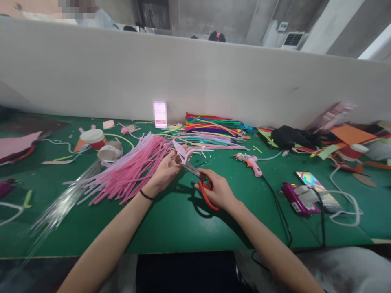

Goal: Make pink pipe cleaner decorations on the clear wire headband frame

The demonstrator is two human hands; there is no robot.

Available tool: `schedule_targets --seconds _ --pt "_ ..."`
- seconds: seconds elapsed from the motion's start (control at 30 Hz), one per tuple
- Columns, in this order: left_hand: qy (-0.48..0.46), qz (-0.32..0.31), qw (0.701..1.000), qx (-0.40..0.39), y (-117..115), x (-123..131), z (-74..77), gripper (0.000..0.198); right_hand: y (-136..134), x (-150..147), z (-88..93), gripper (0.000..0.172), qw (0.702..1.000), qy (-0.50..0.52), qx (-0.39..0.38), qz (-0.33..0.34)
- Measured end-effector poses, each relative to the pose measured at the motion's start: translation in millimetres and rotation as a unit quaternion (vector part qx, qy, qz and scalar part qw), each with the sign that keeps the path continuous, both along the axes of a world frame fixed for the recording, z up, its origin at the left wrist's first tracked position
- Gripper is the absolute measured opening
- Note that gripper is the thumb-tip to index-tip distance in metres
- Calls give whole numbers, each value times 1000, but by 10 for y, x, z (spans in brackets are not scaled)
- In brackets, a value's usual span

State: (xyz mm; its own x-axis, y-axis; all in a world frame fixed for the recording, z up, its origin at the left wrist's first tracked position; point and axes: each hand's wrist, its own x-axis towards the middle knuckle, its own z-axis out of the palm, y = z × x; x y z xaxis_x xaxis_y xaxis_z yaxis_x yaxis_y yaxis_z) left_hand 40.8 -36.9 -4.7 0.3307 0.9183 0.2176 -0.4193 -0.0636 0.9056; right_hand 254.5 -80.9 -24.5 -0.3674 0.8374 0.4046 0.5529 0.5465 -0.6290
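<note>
My left hand pinches a piece of pale lilac paper above the middle of the table. In my right hand is a pair of scissors with red handles. The blades point up and left, and their tips meet the paper close to my left fingers. Whether they cut into it I cannot tell. Just left of my left hand lies a large spread bundle of pink and lilac pipe cleaners. Beyond my hands is a pile of pipe cleaners in many colours.
A pink glue gun lies to the right, its black cord running to the front edge. Farther right are a purple power strip and a phone. On the left stand a paper cup and clear thin strands. A partition closes the back.
</note>
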Motion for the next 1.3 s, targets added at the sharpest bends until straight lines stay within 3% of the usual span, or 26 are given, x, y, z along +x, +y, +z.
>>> schedule_targets --seconds 0.33,0.57,0.83,0.97,1.3 --pt "-11 24 1000 10 -31 56 23 68 20 18 -11 45 1000 7 -5 18" --pt "-10 36 999 19 -12 66 45 59 -21 -19 12 53 990 -42 -54 -120" --pt "-4 50 999 -2 -8 84 42 56 -64 -91 52 58 960 -210 -15 -184" --pt "-5 50 999 -12 -5 79 21 53 -67 -83 82 59 947 -261 4 -186" --pt "-21 37 999 -3 8 69 31 62 -68 -55 61 57 949 -258 41 -176"
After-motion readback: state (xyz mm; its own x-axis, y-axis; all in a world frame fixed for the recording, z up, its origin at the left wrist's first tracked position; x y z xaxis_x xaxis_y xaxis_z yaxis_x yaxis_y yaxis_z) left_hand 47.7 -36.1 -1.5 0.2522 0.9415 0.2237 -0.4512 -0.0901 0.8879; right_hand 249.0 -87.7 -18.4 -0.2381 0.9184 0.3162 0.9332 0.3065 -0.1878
